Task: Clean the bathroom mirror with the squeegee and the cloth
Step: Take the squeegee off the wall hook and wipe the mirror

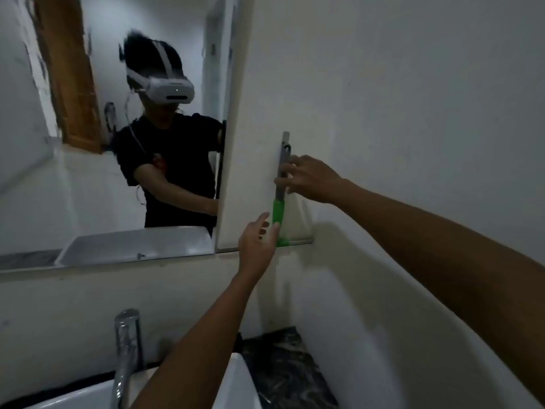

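Observation:
A squeegee (279, 210) with a grey upper part and a green handle stands upright against the side of the white mirror cabinet (253, 143), resting on a small ledge (298, 242). My right hand (309, 178) grips its grey upper part. My left hand (259, 240) is just below, fingers spread, touching the green handle. The mirror (103, 172) fills the left and reflects a person in a dark shirt with a headset. No cloth is in view.
A chrome tap (126, 349) rises over the white basin (236, 385) at the bottom. A dark marbled counter (283, 367) lies to the basin's right. A pale wall (413, 84) runs along the right side.

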